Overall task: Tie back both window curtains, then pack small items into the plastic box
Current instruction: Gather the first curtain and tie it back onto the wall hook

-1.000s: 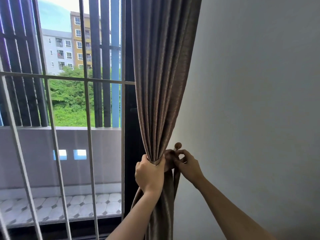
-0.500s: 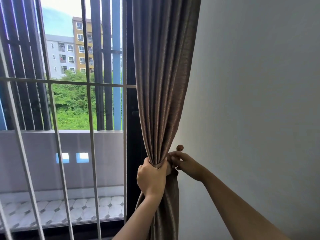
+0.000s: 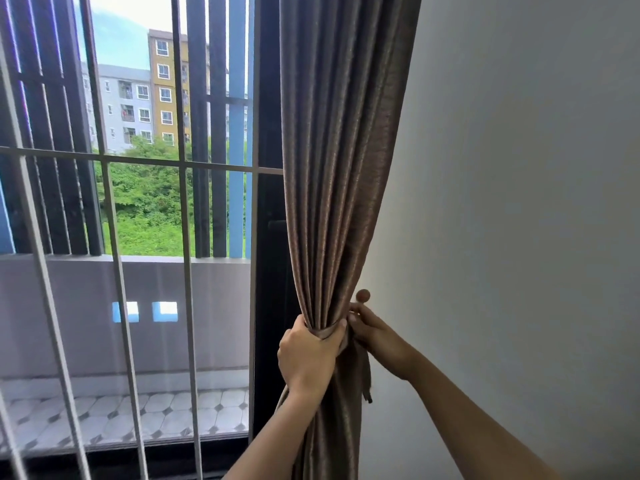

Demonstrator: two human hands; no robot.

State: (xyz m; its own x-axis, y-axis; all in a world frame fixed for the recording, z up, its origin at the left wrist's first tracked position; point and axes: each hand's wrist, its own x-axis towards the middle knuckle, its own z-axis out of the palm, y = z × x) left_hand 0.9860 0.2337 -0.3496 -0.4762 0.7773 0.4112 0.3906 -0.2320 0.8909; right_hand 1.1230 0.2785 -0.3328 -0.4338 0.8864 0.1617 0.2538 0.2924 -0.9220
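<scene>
A brown-grey curtain (image 3: 341, 150) hangs at the right side of the window, gathered into a bunch low down. My left hand (image 3: 306, 356) is clenched around the bunch. A tieback band (image 3: 329, 332) of the same cloth wraps the bunch just above that hand; its loose end (image 3: 366, 375) dangles on the right. My right hand (image 3: 375, 332) pinches the band at the wall side, right below a round brown wall knob (image 3: 363, 295). The plastic box and small items are out of view.
A white wall (image 3: 519, 202) fills the right half. Left of the curtain stand the dark window frame (image 3: 268, 237) and white security bars (image 3: 187, 271), with a tiled balcony and buildings beyond.
My right hand has slipped down from around the knob to just under it, so the knob shows fully. The left hand keeps its hold on the bunch.
</scene>
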